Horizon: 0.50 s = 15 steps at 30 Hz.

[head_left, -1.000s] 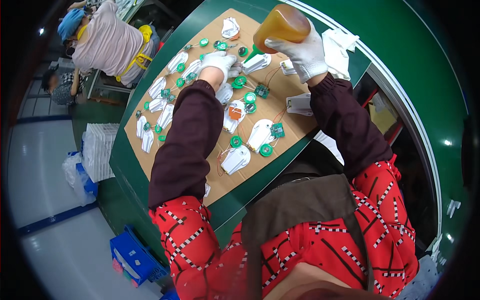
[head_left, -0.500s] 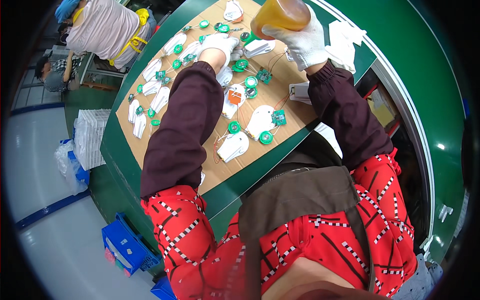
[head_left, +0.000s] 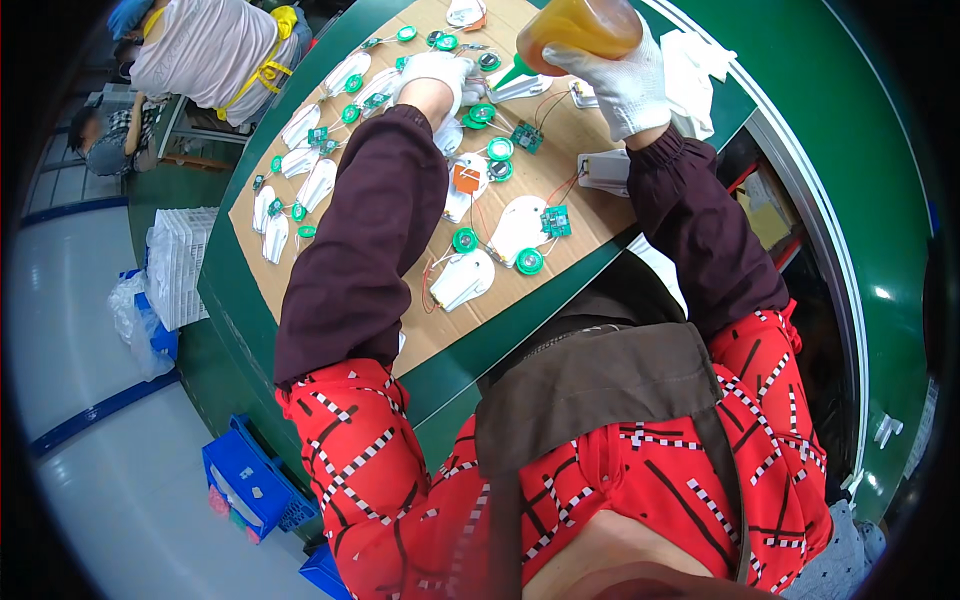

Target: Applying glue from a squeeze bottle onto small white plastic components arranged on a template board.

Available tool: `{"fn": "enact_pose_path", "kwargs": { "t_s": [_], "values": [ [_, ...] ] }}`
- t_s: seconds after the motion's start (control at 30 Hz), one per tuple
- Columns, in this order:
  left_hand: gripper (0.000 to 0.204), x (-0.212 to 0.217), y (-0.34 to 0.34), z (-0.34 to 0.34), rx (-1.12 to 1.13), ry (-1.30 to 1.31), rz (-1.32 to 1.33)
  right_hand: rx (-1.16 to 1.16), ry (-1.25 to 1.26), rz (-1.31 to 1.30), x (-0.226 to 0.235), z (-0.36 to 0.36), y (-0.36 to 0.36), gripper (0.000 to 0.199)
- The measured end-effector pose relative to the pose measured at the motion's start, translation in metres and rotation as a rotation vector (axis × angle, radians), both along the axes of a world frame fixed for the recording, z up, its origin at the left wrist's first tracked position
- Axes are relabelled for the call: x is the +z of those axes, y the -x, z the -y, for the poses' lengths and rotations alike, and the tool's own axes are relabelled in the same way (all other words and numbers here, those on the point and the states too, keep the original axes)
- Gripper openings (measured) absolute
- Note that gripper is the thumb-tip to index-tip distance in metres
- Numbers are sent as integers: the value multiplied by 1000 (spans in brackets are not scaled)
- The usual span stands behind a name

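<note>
In my gloved right hand [head_left: 630, 92] is a squeeze bottle [head_left: 585, 28] of amber liquid, tipped so its green nozzle [head_left: 512, 75] slants down to the left. The nozzle's tip is close to a white plastic housing [head_left: 522, 90]; whether they touch I cannot tell. My gloved left hand [head_left: 440, 75] is bent closed just left of that housing, its fingertips mostly hidden. Several more white housings [head_left: 464, 280] lie around both hands, wired to round green-rimmed parts [head_left: 500, 149] and small green circuit boards [head_left: 527, 137]. An orange square [head_left: 466, 179] lies on one housing.
Brown cardboard [head_left: 600, 228] covers much of the green table [head_left: 452, 372]. Crumpled white cloth [head_left: 692, 82] lies right of my right hand. To the left stand white crates [head_left: 185, 268] and a blue basket [head_left: 245, 478] on the floor. Another person [head_left: 210, 55] works at the upper left.
The bottle and my right hand have shifted slightly right and down, and more of the green nozzle shows beside the housing. My left hand stays in nearly the same place.
</note>
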<state>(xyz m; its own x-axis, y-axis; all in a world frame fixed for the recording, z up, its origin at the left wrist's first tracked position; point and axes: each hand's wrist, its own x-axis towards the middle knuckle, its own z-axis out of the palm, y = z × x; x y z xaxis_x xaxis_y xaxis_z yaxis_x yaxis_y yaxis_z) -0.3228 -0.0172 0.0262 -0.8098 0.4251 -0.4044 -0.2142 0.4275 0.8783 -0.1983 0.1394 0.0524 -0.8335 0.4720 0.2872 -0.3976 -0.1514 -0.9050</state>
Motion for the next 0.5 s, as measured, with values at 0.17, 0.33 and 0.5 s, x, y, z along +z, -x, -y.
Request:
{"fn": "enact_pose_path", "kwargs": {
  "t_s": [0.17, 0.33, 0.5],
  "values": [
    [22, -6, 7, 12, -397, 346, -593, 23, -28, 10, 1, 1, -1, 67],
    [22, 2, 1, 5, -296, 264, -381, -5, -67, 9, -1, -4, -5, 68],
    [20, -52, 49, 22, -547, 554, -799, -368, -547, 144, 9, -15, -24, 56]
  ]
}}
